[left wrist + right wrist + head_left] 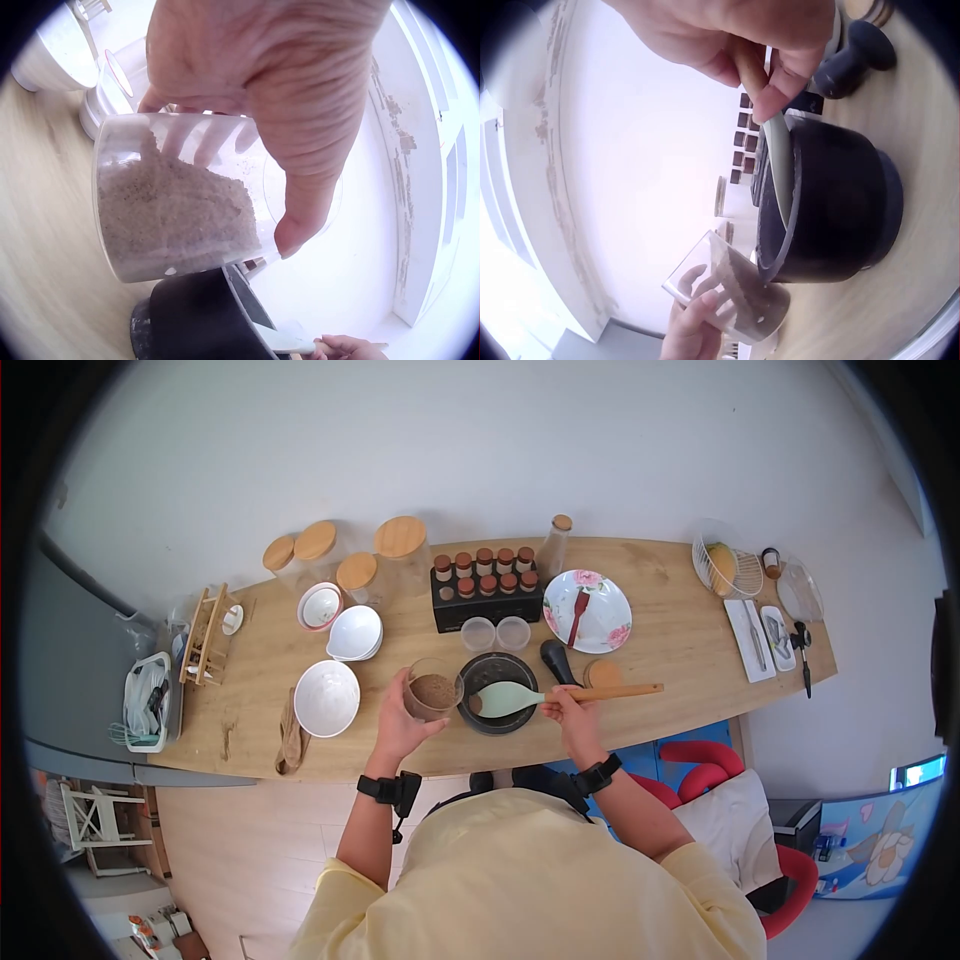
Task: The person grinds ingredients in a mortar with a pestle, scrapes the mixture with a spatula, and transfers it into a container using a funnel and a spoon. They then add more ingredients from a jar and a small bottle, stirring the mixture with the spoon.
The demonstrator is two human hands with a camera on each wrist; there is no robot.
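The table (665, 585) has its back edge along the wall and its front edge near the person. To the right of the plate (607, 622), a broad stretch of wood runs toward the far end; a narrower strip lies between the mortar (840, 202) and the front edge. Behind the mortar stands the black rack (485, 610) of bottles, close enough to limit room on that side. The plate sits just right of the rack, near the pestle (556, 658).

The mortar stands upright, mouth up, between the two hands. The large bowl (327, 698) lies to its left, well apart, with wood between.

The left hand (400, 725) grips the jar (180, 217), fingers and thumb around its wall. The jar is tilted, holds brown powder, and is at the mortar's left rim; whether they touch, I cannot tell. The right hand (573, 718) pinches the spoon (510, 700) by its wooden handle, whose free end reaches well past the hand to the right. The spoon's pale head slants inside the mortar's rim.

The pestle and the round lid (603, 674) crowd the space behind the right hand. Two small cups (478, 634) stand side by side between rack and mortar.
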